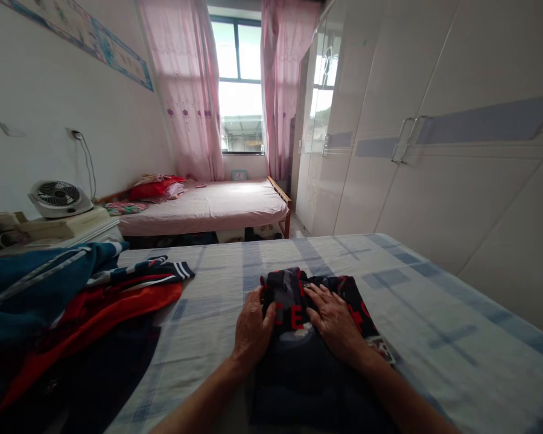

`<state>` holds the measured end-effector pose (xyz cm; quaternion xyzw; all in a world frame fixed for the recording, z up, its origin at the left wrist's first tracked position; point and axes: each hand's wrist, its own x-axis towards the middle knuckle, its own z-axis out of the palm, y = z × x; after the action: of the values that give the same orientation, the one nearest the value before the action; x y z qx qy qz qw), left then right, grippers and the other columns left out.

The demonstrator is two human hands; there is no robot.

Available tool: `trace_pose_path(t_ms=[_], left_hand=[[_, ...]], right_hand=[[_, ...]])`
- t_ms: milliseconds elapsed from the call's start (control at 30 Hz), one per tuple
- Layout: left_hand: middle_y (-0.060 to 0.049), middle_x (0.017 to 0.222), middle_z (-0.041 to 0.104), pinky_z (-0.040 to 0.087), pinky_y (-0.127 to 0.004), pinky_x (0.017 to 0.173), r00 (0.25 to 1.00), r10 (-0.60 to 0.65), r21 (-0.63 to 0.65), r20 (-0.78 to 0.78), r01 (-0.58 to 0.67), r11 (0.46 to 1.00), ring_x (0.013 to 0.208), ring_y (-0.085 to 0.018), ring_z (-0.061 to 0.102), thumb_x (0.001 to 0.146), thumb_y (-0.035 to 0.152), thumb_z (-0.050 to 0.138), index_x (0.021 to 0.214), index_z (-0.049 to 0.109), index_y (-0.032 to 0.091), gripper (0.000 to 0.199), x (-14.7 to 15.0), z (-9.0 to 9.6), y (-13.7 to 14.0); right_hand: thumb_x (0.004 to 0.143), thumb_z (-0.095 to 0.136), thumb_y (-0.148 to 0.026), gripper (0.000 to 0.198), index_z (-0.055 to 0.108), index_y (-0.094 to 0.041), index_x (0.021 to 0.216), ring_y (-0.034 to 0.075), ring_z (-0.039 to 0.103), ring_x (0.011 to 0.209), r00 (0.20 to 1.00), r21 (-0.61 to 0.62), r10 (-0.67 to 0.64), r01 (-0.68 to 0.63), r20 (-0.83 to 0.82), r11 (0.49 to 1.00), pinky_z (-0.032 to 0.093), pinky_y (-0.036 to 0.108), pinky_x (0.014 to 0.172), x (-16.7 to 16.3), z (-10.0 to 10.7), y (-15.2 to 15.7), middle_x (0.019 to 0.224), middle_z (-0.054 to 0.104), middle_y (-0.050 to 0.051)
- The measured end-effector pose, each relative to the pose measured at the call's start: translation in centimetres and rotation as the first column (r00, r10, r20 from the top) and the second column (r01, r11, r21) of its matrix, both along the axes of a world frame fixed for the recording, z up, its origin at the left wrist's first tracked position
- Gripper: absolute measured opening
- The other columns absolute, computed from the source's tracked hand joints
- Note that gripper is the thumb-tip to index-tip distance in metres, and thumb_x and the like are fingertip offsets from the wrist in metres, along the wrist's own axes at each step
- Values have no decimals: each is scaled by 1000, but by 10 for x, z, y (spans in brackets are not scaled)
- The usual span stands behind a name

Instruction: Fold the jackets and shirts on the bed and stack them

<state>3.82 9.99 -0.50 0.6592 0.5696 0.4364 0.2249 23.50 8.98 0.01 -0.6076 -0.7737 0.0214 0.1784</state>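
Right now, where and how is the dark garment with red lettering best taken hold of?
Probably by both side edges, coming low from left and right: the dark garment with red lettering lies flat on the blue-and-white bedsheet, giving little to pinch from above. The left grip is at its left edge; the right grip rests on top.

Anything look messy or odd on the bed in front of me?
Mainly the clothes pile at the left: it lies loosely heaped, unlike the dark folded garment. Nothing looks spilled or damaged.

Two hands (pixel 337 316), two beds (pixel 226 204), two pink curtains (pixel 181 90) — plus one fan (pixel 60 196), one window (pixel 241 96) and one clock (pixel 239 175).
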Motion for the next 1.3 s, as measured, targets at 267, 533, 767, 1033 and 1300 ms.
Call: trace_pose_path(t_ms=[267, 533, 767, 1033, 1300], left_hand=[[-4, 65, 65, 47, -25, 57, 959, -73, -255, 275, 146, 956, 65, -18, 62, 74, 37, 59, 72, 63, 14, 23, 4, 23, 46], [-13, 88, 70, 52, -37, 75, 968, -30, -294, 248, 105, 950, 83, -25, 67, 73, 16, 54, 100, 64, 9, 30, 1, 26, 40], [-4, 140, 46, 32, -39, 108, 690, -477, 73, -544, 606, 792, 130, -22, 40, 81, 22, 52, 134, 42, 30, 54, -2, 15, -40], [-15, 150, 26, 25, -60, 104, 439, -477, -135, -762, 612, 779, 137, -32, 25, 85, 27, 46, 145, 18, 24, 66, 6, 2, -70], [-8, 148, 34, 33, -48, 104, 576, -414, -124, -705, 474, 871, 132, -29, 35, 81, 10, 39, 142, 28, 27, 65, 10, 12, -82]], right_hand=[[89, 37, -38, 50, 46, -21, 135, 23, 30, 135, 999, -12, -29, 29, -14, 1000, 23, 42, 110, 0, -1, 2, 144, 40, 3], [89, 37, -37, 49, 47, -22, 135, 22, 31, 134, 997, -19, -36, 35, -63, 999, 22, 41, 110, -1, 1, 1, 143, 41, 3], [89, 35, -37, 50, 47, -21, 135, 22, 30, 135, 995, -16, -22, 20, -95, 1000, 21, 41, 110, -1, 1, -1, 143, 41, 3], [86, 38, -34, 54, 47, -13, 134, 24, 29, 135, 990, -120, -14, -3, -144, 993, 19, 39, 111, -3, 15, -13, 143, 40, 8], [80, 47, -51, 48, 64, -21, 113, 24, 47, 122, 835, -158, -7, -96, -550, 983, 33, 34, 105, 24, 35, -116, 129, 56, 7]])
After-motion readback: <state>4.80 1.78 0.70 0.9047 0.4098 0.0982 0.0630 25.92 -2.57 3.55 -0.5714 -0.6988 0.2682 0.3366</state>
